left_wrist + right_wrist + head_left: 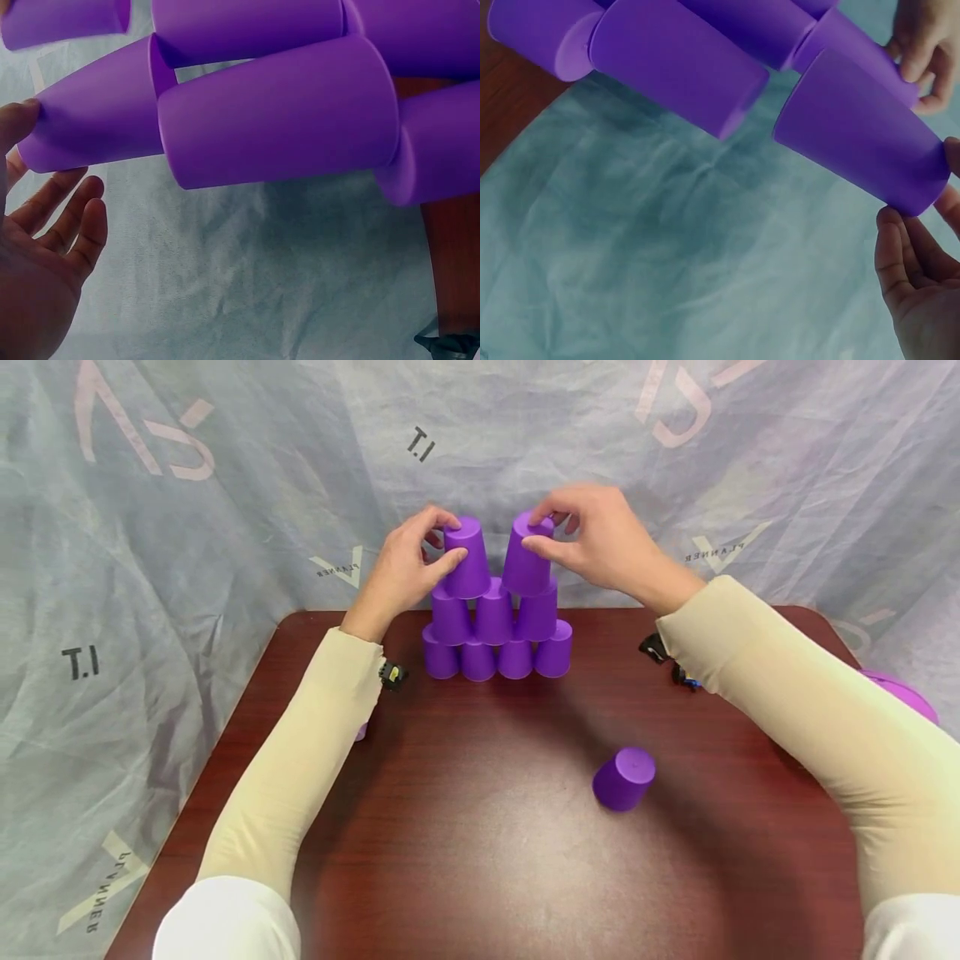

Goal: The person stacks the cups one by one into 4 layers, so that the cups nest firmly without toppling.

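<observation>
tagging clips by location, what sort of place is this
Probably a staged recording setup rather than a lived-in room: a crinkled printed backdrop sheet hangs behind a dark wooden table, which bears mainly a pyramid of purple cups that both hands are stacking.

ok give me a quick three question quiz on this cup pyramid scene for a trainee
1. True or false: each of the hands grips one upside-down purple cup on the third row of the pyramid.
2. How many cups form the bottom row? A) three B) four C) six
3. Fill in: a lone purple cup stands upside down on the ____ table, apart from the stack.

Key
1. True: the left hand grips the left top cup and the right hand grips the right top cup.
2. B: the bottom row has four, with three above.
3. Brown: the lone cup stands on the table.
</observation>
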Tool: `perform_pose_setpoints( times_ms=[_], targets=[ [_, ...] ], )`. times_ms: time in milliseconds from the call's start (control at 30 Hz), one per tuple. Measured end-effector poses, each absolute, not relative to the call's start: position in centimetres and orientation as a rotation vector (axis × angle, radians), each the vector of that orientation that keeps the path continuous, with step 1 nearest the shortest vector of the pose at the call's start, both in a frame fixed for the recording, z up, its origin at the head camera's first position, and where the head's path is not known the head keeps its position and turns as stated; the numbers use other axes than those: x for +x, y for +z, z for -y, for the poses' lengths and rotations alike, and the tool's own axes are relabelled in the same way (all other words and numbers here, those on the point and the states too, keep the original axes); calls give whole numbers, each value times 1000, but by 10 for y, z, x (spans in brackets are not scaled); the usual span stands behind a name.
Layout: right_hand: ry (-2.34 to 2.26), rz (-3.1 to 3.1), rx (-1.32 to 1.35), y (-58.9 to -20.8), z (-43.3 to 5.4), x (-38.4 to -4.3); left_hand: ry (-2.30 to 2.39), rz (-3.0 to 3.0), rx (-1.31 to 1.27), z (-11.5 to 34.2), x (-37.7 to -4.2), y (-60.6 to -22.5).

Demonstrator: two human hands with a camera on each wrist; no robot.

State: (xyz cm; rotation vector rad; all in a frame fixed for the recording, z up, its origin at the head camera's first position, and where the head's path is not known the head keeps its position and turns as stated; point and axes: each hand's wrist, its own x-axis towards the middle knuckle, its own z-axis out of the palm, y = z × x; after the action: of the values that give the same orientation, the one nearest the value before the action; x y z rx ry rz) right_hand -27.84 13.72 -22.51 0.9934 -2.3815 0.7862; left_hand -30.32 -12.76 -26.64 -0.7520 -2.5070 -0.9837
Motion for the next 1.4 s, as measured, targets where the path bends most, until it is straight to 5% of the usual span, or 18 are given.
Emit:
perform_pose_setpoints(
  times_ms=[600, 1167, 1400],
  targets=[
    [720, 2539, 923, -232, -139, -290, -1014, 2441, -825, 121, -306, -274],
    [588, 2585, 1269, -321, -231, -142, -1145, 2327, -809, 127, -309, -290],
    [658, 2600, 1276, -358, -250, -112, -1133, 2332, -821, 128, -309, -289]
  ],
)
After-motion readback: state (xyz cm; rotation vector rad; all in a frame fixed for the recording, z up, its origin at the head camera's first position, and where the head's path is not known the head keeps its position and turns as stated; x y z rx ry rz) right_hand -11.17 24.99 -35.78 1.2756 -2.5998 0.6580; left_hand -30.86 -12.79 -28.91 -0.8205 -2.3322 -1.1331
